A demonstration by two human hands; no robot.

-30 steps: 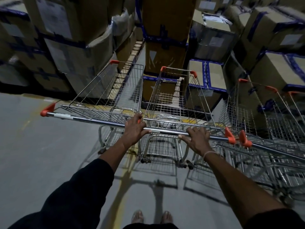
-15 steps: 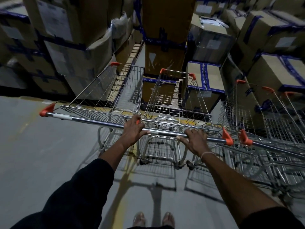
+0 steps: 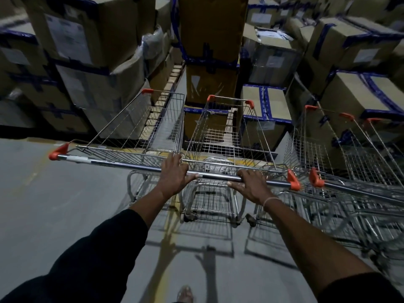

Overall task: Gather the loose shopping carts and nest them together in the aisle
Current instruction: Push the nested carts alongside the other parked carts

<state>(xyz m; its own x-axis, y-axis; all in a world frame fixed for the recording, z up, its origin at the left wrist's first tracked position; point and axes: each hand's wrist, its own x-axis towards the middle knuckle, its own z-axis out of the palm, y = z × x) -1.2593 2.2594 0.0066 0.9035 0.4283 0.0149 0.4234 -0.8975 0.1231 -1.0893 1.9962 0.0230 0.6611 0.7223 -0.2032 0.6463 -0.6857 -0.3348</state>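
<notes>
A long steel cart handle with orange end caps runs across the view. My left hand grips it near the middle. My right hand grips it a little further right, fingers curled over the bar. Beyond the bar stand two wire baskets side by side: a left cart and a middle cart, both with orange corner caps. I cannot tell which basket the bar belongs to. Close on the right is a row of nested carts, its orange handle cap almost touching my bar's right end.
Taped cardboard boxes are stacked high on the left, ahead and on the right, right behind the carts. Wooden pallets show in a narrow gap between stacks. Grey concrete floor with a yellow line spreads left and behind. One foot shows below.
Both hands keep their grip on the bar. The carts and my right hand have drifted slightly left in view. Two feet showed before, only one now.
</notes>
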